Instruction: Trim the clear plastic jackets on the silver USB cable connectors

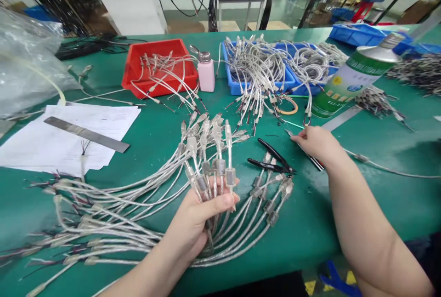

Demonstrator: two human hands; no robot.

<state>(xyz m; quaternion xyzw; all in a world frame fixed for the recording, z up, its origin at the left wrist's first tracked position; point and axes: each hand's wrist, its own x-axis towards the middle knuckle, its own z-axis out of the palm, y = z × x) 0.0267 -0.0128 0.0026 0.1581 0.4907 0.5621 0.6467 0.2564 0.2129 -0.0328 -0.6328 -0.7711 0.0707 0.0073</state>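
My left hand is wrapped round a bunch of clear-sheathed USB cables, their plugs fanned upward. More of these cables lie beneath and left of it, with stripped wire ends at the far left. My right hand is closed in a pinch at a slim pointed tool, silver and black, low over the mat. Its exact kind is unclear, and the fingers partly cover it. Black-handled cutters lie spread between the hands, touching several plugs. Beyond the right wrist, one cable runs rightward.
Behind stand a red bin of cables, a pink pump bottle and blue bins heaped with cables. A green-white can is at right. Papers under a steel ruler and a plastic bag are at left.
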